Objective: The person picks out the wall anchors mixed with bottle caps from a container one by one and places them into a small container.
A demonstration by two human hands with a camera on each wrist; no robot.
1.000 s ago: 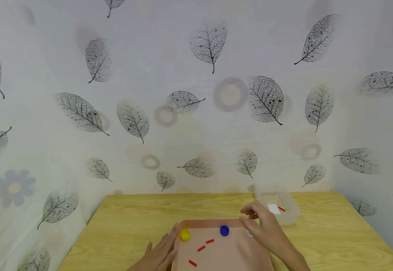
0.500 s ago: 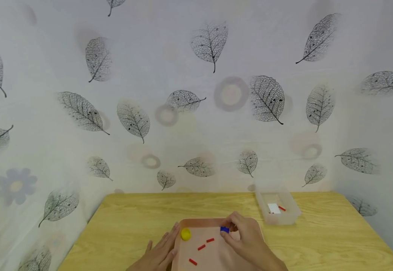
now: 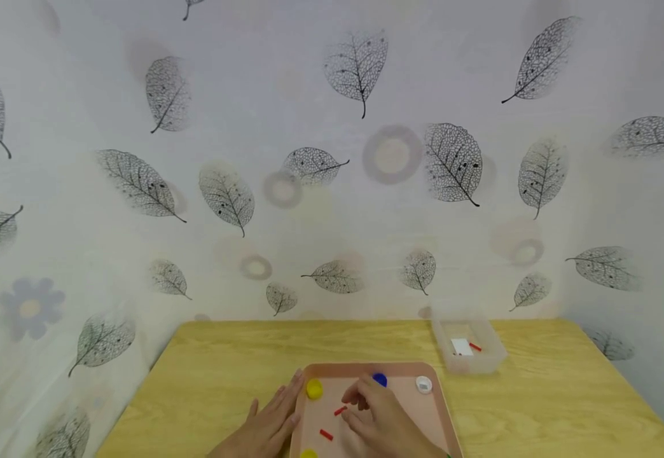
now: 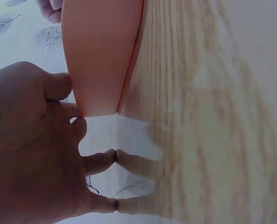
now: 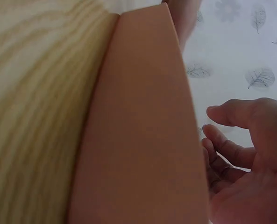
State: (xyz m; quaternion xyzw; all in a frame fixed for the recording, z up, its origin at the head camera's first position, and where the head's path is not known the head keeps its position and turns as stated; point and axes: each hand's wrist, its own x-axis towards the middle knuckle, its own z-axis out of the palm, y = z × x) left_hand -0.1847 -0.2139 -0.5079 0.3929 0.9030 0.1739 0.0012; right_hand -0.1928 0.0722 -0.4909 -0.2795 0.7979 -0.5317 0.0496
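Note:
In the head view, my left hand (image 3: 269,416) rests along the left side of the pink tray (image 3: 452,429), fingers fairly straight. The left wrist view shows its thumb at the tray's rim and other fingertips on the table. My right hand (image 3: 380,420) is low over the tray, thumb and index fingertips apart, right at a short red stick (image 3: 340,411). A second red stick is mostly hidden by that hand; another red stick (image 3: 326,435) lies nearer. Behind the right hand is a partly covered blue cap (image 3: 380,380). In the right wrist view, the thumb and index finger (image 5: 222,140) show a gap.
A yellow cap (image 3: 314,388) lies in the tray's far left corner, a white cap (image 3: 423,385) in the far right, another yellow piece (image 3: 309,453) at the near left. Behind, a translucent box (image 3: 483,362) holds a white card (image 3: 462,347) and red stick (image 3: 475,347).
My right hand went from the tray's far right corner to the blue cap, gripping it tilted, then left it and moved nearer and left to the red sticks. The left hand stayed.

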